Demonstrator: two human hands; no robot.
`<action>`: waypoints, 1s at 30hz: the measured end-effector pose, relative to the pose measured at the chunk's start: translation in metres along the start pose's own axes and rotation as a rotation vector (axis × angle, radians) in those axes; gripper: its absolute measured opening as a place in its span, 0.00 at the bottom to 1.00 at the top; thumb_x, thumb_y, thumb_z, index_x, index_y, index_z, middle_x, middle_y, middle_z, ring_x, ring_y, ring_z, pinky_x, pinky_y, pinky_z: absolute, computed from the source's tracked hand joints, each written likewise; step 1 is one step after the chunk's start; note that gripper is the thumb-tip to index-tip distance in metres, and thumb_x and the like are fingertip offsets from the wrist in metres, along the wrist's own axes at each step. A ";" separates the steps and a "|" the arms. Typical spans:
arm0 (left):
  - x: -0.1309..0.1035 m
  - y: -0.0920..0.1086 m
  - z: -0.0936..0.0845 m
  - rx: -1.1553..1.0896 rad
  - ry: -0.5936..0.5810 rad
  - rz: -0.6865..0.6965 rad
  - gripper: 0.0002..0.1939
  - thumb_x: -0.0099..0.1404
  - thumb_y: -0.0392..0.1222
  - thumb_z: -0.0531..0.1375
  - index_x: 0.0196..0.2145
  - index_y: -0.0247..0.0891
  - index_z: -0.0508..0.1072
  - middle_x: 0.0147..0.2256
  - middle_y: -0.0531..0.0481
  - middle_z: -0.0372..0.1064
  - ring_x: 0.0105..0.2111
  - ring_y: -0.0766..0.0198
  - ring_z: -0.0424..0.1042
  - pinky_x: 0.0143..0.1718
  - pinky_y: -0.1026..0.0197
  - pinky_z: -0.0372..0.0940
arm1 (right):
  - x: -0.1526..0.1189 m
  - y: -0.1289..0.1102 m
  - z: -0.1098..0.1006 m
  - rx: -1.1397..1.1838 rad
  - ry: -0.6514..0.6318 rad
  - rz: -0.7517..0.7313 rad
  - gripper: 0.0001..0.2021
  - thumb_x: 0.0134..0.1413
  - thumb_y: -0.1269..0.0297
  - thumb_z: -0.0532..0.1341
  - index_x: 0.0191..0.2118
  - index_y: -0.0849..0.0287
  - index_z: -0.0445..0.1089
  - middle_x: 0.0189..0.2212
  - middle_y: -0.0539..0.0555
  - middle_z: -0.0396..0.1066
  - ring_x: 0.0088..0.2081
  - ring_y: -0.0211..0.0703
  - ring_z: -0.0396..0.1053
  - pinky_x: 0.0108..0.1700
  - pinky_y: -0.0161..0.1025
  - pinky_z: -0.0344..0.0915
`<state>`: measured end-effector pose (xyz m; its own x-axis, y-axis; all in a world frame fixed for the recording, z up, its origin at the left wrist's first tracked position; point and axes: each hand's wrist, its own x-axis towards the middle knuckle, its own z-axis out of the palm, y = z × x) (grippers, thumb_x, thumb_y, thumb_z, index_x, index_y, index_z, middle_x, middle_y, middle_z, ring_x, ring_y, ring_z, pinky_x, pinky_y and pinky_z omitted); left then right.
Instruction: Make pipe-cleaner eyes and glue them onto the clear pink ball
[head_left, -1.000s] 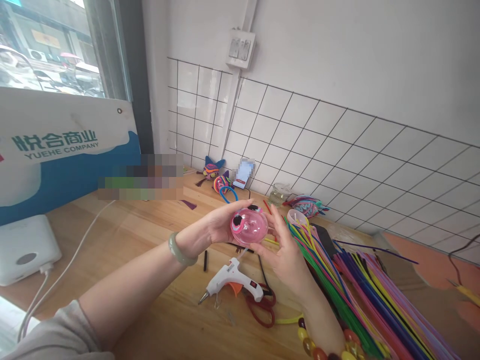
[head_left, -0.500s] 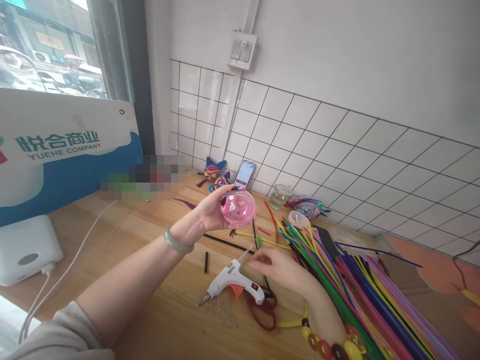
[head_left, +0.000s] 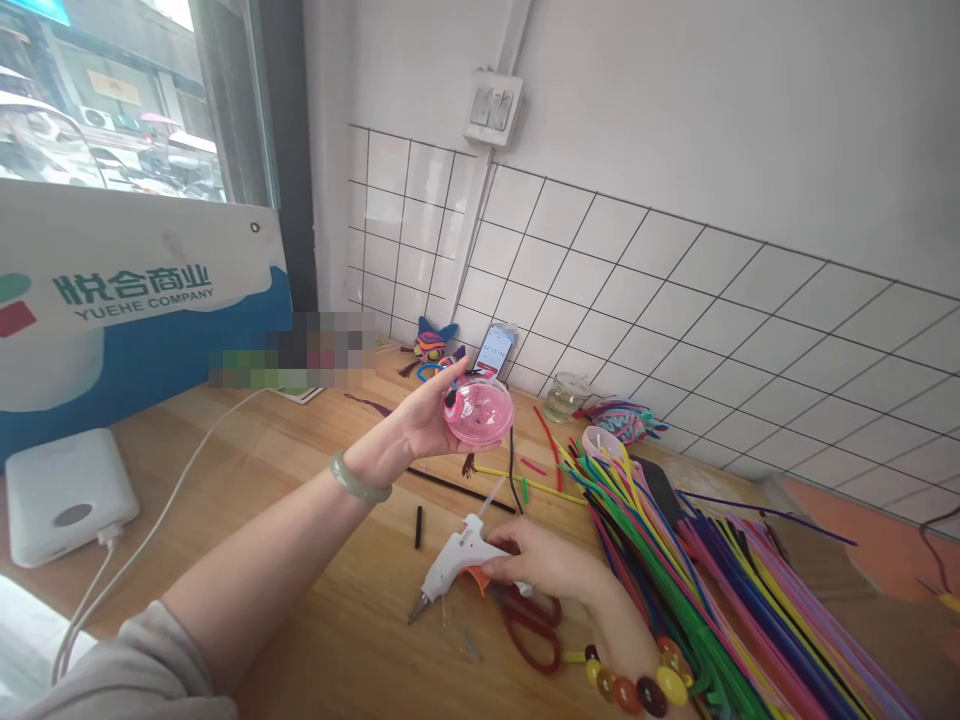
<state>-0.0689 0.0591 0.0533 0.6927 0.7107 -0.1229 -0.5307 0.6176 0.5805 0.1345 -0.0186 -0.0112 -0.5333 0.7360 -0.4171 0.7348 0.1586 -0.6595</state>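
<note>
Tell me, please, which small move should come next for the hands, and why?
Probably close the right hand around the white glue gun and lift it toward the pink ball. The right hand rests on the gun's handle, the gun lies on the wooden table, and the left hand holds the ball up.

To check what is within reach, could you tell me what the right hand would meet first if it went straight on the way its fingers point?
The right hand already touches the white glue gun lying on the wooden table; that comes first.
</note>
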 end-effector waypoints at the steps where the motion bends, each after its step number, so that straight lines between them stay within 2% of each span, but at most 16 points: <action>1: 0.000 0.000 -0.001 -0.002 0.005 0.005 0.21 0.58 0.58 0.56 0.38 0.37 0.70 0.33 0.45 0.73 0.37 0.53 0.73 0.42 0.44 0.65 | -0.003 -0.002 -0.003 0.021 -0.015 -0.017 0.08 0.47 0.62 0.61 0.28 0.62 0.71 0.22 0.46 0.65 0.25 0.35 0.60 0.27 0.30 0.54; 4: 0.002 0.001 -0.004 0.014 0.007 0.038 0.21 0.58 0.58 0.55 0.37 0.37 0.70 0.32 0.45 0.73 0.35 0.53 0.73 0.39 0.46 0.66 | -0.018 -0.012 -0.012 0.086 -0.017 -0.057 0.09 0.45 0.61 0.63 0.31 0.62 0.71 0.25 0.47 0.67 0.28 0.38 0.63 0.30 0.31 0.57; 7: 0.002 0.001 -0.005 0.051 0.042 0.079 0.20 0.58 0.57 0.56 0.36 0.36 0.70 0.32 0.45 0.73 0.34 0.54 0.73 0.37 0.47 0.67 | -0.039 -0.022 -0.021 0.262 0.046 -0.121 0.14 0.44 0.62 0.64 0.40 0.60 0.68 0.34 0.50 0.70 0.35 0.40 0.66 0.36 0.34 0.61; 9: 0.003 0.000 -0.004 0.072 0.062 0.096 0.20 0.58 0.56 0.56 0.36 0.36 0.71 0.32 0.46 0.73 0.32 0.55 0.73 0.37 0.48 0.67 | -0.050 -0.026 -0.025 0.409 0.074 -0.176 0.18 0.47 0.59 0.63 0.45 0.58 0.64 0.34 0.50 0.69 0.31 0.37 0.66 0.32 0.33 0.61; 13: 0.003 -0.001 -0.001 0.101 0.076 0.113 0.20 0.58 0.57 0.56 0.35 0.36 0.71 0.31 0.46 0.73 0.32 0.57 0.73 0.37 0.50 0.68 | -0.061 -0.025 -0.031 0.550 0.234 -0.212 0.17 0.50 0.49 0.60 0.36 0.60 0.63 0.21 0.45 0.64 0.17 0.30 0.58 0.21 0.30 0.51; 16: 0.002 -0.001 0.000 0.116 0.073 0.103 0.20 0.58 0.57 0.56 0.36 0.36 0.71 0.33 0.46 0.73 0.33 0.56 0.73 0.38 0.49 0.67 | -0.062 -0.025 -0.032 0.622 0.380 -0.260 0.20 0.50 0.46 0.58 0.34 0.61 0.63 0.20 0.47 0.65 0.15 0.29 0.55 0.19 0.31 0.46; 20: 0.002 -0.002 -0.001 0.135 0.050 0.092 0.22 0.57 0.59 0.56 0.38 0.37 0.70 0.34 0.45 0.73 0.35 0.54 0.73 0.38 0.47 0.67 | -0.063 -0.032 -0.031 0.689 0.636 -0.254 0.16 0.52 0.50 0.59 0.31 0.61 0.64 0.19 0.51 0.68 0.16 0.33 0.59 0.18 0.32 0.49; 25: 0.002 -0.006 0.001 0.104 -0.028 0.079 0.22 0.58 0.58 0.56 0.40 0.37 0.70 0.36 0.44 0.73 0.37 0.54 0.73 0.41 0.46 0.66 | -0.064 -0.042 -0.032 0.595 0.878 -0.278 0.16 0.52 0.53 0.59 0.37 0.63 0.69 0.30 0.58 0.74 0.18 0.35 0.63 0.20 0.35 0.56; 28: 0.002 -0.008 0.003 0.120 -0.040 0.069 0.24 0.58 0.59 0.55 0.39 0.34 0.70 0.35 0.43 0.73 0.34 0.55 0.73 0.39 0.49 0.67 | -0.064 -0.043 -0.030 0.510 0.976 -0.323 0.13 0.53 0.55 0.58 0.31 0.62 0.70 0.33 0.59 0.74 0.18 0.35 0.62 0.21 0.36 0.58; 30: 0.002 -0.010 0.004 0.145 -0.013 0.079 0.24 0.58 0.60 0.55 0.39 0.34 0.71 0.34 0.43 0.73 0.33 0.56 0.73 0.37 0.52 0.67 | -0.065 -0.044 -0.029 0.448 1.026 -0.349 0.13 0.54 0.55 0.58 0.26 0.61 0.69 0.29 0.57 0.74 0.18 0.34 0.61 0.21 0.36 0.58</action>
<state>-0.0606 0.0529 0.0510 0.6585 0.7500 -0.0620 -0.5084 0.5041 0.6982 0.1484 -0.0543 0.0629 0.0616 0.9168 0.3947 0.2935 0.3613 -0.8850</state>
